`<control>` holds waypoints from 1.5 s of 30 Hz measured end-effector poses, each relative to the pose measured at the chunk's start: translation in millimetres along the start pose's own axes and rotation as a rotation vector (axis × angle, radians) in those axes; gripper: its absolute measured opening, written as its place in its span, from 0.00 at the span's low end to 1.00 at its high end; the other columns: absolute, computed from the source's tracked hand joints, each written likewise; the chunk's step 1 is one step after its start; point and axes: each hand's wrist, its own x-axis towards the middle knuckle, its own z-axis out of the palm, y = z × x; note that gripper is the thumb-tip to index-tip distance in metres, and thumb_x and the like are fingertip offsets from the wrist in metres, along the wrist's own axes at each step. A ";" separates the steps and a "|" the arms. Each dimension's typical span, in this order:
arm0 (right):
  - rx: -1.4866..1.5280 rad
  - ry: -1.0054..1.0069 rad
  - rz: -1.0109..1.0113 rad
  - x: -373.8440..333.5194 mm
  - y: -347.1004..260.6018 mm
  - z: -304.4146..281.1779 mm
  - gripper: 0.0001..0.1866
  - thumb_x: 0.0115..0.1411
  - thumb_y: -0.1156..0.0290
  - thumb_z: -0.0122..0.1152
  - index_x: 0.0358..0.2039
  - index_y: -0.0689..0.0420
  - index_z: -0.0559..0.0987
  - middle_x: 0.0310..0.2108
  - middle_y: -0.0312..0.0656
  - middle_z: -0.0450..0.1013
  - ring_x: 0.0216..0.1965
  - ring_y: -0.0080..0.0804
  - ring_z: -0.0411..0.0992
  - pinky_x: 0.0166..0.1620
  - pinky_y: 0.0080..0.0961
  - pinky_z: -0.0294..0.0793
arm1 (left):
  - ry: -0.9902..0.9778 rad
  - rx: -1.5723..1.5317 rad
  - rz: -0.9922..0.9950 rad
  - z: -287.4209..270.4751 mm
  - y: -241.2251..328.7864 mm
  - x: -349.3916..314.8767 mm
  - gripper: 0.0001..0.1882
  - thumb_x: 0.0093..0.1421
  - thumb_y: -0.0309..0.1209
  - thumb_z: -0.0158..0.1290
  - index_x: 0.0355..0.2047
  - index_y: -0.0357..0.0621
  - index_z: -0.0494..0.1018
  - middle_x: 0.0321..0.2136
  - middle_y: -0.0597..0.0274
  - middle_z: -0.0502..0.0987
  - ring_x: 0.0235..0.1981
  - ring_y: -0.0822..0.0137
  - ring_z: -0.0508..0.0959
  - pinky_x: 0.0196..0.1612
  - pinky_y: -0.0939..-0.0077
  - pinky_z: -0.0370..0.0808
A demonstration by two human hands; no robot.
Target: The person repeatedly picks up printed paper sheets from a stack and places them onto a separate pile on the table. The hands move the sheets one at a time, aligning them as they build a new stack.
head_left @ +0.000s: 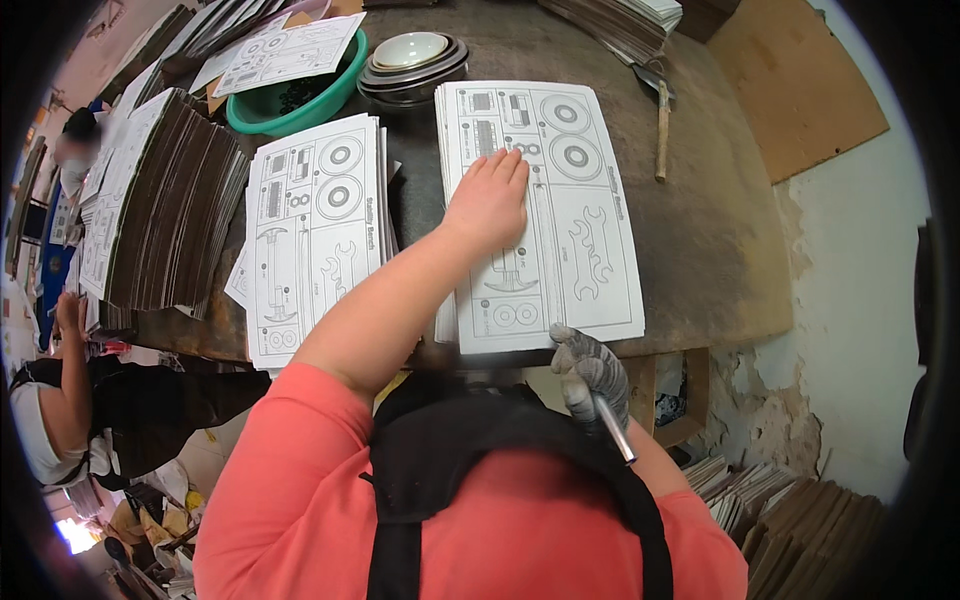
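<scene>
My bare left hand (490, 200) lies flat, fingers stretched out, on a stack of printed cardboard sheets (590, 330) in front of me. The top sheet carries line drawings of wheels, wrenches and a hammer. At the stack's near right edge is my right hand (592, 372), in a grey glove, closed round a shiny metal tube (614, 430). One end of the tube sticks out below the fist toward my body; its other end is hidden. Left of my forearm rests a second stack of the same printed sheets (262, 345), slightly uneven.
Taller piles of cardboard sheets (170, 220) stand at the left. Behind are a green basin (300, 112) and stacked bowls (412, 52). A wooden-handled tool (662, 130) lies at the right near a wall. A person (60, 410) works at far left. More cardboard (810, 530) stands lower right.
</scene>
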 end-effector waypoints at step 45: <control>-0.027 0.028 -0.427 189.8 -1.5 3.2 0.19 0.55 0.57 0.55 0.14 0.53 0.66 0.14 0.32 0.62 0.21 0.24 0.60 0.52 0.40 0.60 | 0.012 -0.077 -0.005 -9.5 -12.8 -6.9 0.24 0.51 0.31 0.46 0.49 0.35 0.63 0.53 0.47 0.63 0.57 0.53 0.60 0.59 0.62 0.55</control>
